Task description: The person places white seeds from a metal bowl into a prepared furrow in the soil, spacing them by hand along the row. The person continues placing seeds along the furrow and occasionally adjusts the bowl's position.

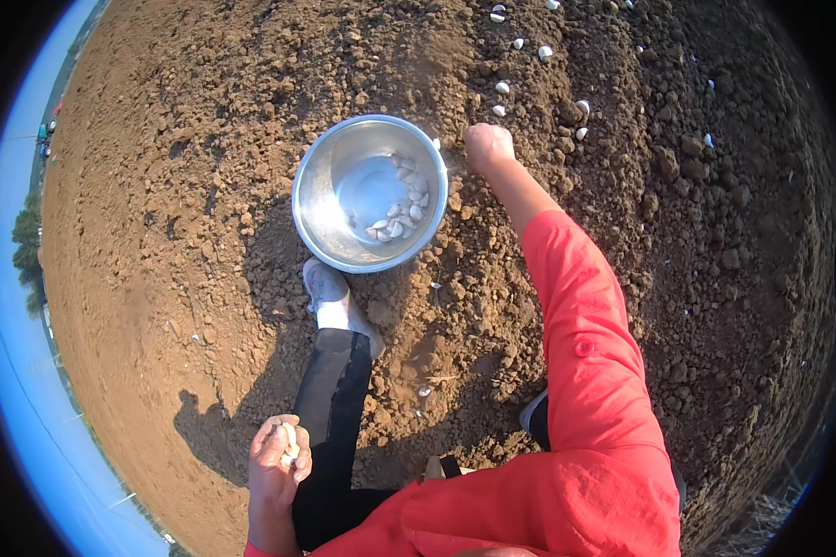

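Observation:
My left hand (pixel 279 449), low at the left beside my black-trousered leg, is closed around several pale garlic cloves (pixel 290 444). My right hand (pixel 489 146) reaches forward to the soil just right of a metal basin (pixel 309 202); its fingers are bent down, and whether a clove is between them is hidden. Inside the basin, garlic cloves (pixel 414 195) lie mostly along the right and lower side. Beyond my right hand, white cloves (pixel 502 88) stand in rough rows in the soil.
Loose, cloddy brown soil (pixel 181 209) surrounds me. My shoe (pixel 326 282) touches the basin's near edge. More cloves (pixel 708 140) dot the ground at the right. A tractor (pixel 44 136) and trees (pixel 28 250) are far off at the left.

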A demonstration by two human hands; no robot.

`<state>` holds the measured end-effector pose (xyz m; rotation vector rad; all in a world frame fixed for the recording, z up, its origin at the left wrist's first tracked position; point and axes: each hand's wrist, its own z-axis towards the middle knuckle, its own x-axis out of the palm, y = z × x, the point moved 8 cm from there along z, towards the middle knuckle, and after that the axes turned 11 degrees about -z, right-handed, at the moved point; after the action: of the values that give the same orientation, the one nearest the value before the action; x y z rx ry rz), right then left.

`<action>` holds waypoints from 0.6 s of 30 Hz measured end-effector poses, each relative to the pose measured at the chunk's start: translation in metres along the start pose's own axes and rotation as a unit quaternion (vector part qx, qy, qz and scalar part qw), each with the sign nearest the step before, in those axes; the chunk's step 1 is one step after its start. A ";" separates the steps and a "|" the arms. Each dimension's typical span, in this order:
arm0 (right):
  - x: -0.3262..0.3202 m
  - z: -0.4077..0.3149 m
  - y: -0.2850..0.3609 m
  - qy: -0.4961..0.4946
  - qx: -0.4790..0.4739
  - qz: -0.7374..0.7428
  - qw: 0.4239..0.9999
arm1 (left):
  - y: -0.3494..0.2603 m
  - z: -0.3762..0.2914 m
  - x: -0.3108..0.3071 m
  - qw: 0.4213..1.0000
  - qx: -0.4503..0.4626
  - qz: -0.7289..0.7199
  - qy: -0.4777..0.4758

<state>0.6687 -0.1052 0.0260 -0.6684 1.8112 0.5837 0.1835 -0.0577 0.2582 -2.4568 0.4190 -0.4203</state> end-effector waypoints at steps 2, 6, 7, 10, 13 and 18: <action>-0.022 -0.008 0.020 -0.081 -0.033 0.071 0.994 | 0.003 0.001 -0.005 1.000 -0.008 -0.009 -0.006; -0.012 -0.002 0.050 -0.132 -0.120 0.025 0.984 | 0.005 0.004 0.001 1.000 -0.016 -0.018 0.009; -0.007 0.003 0.051 -0.126 -0.110 0.015 0.986 | 0.004 0.004 0.004 1.000 -0.014 -0.013 0.010; -0.001 0.011 0.054 -0.071 -0.104 0.008 0.992 | 0.001 0.003 0.009 1.000 -0.006 -0.002 0.006; -0.008 -0.001 0.051 -0.086 -0.120 -0.015 0.989 | 0.001 0.001 0.010 1.000 0.001 0.001 0.009; -0.002 -0.020 0.010 -0.075 -0.055 0.141 0.986 | 0.002 -0.001 0.013 1.000 0.002 0.004 0.024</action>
<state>0.6485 -0.1108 0.0346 -0.4290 1.7534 0.9050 0.1941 -0.0643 0.2604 -2.4440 0.4466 -0.4780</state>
